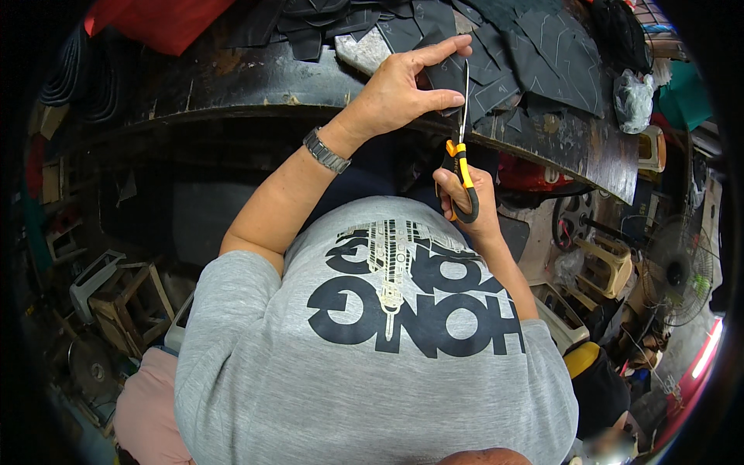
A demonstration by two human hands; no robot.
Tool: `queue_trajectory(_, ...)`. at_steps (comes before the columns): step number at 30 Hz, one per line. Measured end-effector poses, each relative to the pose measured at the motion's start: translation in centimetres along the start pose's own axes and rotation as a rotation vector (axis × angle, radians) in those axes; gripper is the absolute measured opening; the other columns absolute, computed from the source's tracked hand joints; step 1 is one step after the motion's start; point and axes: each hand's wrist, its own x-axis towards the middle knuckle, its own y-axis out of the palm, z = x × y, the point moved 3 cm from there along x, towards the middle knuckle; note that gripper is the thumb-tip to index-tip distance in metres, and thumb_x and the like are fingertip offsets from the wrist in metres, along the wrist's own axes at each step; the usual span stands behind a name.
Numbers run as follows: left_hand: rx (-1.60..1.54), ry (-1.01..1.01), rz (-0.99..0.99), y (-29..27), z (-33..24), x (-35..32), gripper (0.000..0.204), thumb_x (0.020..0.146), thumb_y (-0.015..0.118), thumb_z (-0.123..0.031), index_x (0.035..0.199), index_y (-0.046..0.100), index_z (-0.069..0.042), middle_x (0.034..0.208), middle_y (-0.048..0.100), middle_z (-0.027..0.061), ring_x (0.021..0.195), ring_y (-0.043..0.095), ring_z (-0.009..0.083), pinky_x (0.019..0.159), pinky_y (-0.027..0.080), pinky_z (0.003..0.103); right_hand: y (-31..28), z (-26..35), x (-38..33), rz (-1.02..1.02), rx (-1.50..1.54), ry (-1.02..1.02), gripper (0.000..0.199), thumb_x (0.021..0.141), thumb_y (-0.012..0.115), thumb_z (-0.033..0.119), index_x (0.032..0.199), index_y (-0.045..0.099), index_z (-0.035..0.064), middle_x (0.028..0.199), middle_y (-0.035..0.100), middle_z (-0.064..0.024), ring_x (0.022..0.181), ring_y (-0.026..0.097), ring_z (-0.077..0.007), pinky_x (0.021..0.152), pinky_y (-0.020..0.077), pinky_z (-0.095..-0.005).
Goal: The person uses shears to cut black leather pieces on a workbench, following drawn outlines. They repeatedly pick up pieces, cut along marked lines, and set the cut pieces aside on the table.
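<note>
My right hand (pixel 482 203) is closed round the yellow-and-black handles of a pair of scissors (pixel 463 164). Their blades point away from me, over the near edge of the workbench. My left hand (pixel 395 89), a metal watch on its wrist, grips a small black leather-like piece (pixel 447 74) between thumb and fingers. That piece lies right beside the scissor blades; whether they touch it I cannot tell. Beyond it, overlapping black cut pieces (pixel 554 58) with pale outline marks cover part of the bench.
The dark, worn workbench (pixel 232 89) curves across the far side. A red sheet (pixel 155 23) lies at its far left, and a clear plastic bag (pixel 634 101) hangs at the right. Stools (pixel 128 310) stand to the left; a fan (pixel 676 267) stands to the right.
</note>
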Motion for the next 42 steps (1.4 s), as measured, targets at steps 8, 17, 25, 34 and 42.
queue_trajectory(8, 0.008, 0.029, -0.128, -0.2, 0.5, 0.3, 0.05, 0.089, 0.067, -0.003, 0.137, 0.055, -0.007, 0.119, 0.066, 0.006, 0.102, 0.066, 0.0121, 0.087, 0.056, 0.024, 0.3, 0.5, -0.6, 0.057, 0.093, 0.03, 0.032, 0.087, 0.073, 0.027, 0.069, 0.056, 0.0075, 0.054, 0.052, 0.0001, 0.041, 0.047, -0.0047, 0.038, 0.0356, -0.0184)
queue_trajectory(17, -0.116, -0.095, -0.152, -1.2, 0.7, -0.5, 0.047, 0.08, 0.078, -0.004, 0.125, 0.064, -0.005, 0.102, 0.069, 0.0039, 0.082, 0.068, 0.0082, 0.069, 0.056, 0.019, -1.7, 0.7, 0.2, 0.214, 0.069, -0.005, 0.043, 0.08, 0.074, 0.044, 0.082, 0.062, 0.0023, 0.065, 0.059, -0.0045, 0.057, 0.06, -0.0122, 0.052, 0.0487, -0.0239)
queue_trajectory(25, -0.037, -0.144, -0.056, -0.8, 0.1, -0.8, 0.06, 0.082, 0.073, 0.0, 0.139, 0.054, -0.009, 0.118, 0.065, 0.0069, 0.083, 0.062, 0.0046, 0.075, 0.055, 0.018, -2.6, 1.3, 0.6, 0.294, -0.045, 0.021, 0.044, 0.081, 0.073, 0.044, 0.086, 0.062, 0.0014, 0.068, 0.058, -0.0044, 0.057, 0.059, -0.012, 0.051, 0.0489, -0.0241)
queue_trajectory(34, 0.02, -0.086, -0.028, -1.0, -0.4, -0.6, 0.058, 0.08, 0.073, -0.003, 0.136, 0.056, -0.006, 0.124, 0.064, 0.012, 0.084, 0.067, 0.0108, 0.072, 0.055, 0.02, -2.4, 1.1, 0.8, 0.356, 0.019, -0.005, 0.043, 0.082, 0.071, 0.044, 0.083, 0.061, 0.0016, 0.068, 0.057, -0.0045, 0.056, 0.058, -0.0122, 0.051, 0.0485, -0.0245)
queue_trajectory(42, 0.03, -0.131, -0.018, -1.0, -0.4, -0.7, 0.058, 0.08, 0.074, -0.005, 0.135, 0.057, -0.005, 0.122, 0.065, 0.0136, 0.086, 0.069, 0.0135, 0.074, 0.057, 0.022, -2.2, 1.0, 0.8, 0.332, 0.0, -0.009, 0.046, 0.081, 0.072, 0.046, 0.085, 0.06, 0.0018, 0.069, 0.057, -0.0044, 0.059, 0.059, -0.0118, 0.053, 0.0488, -0.0242)
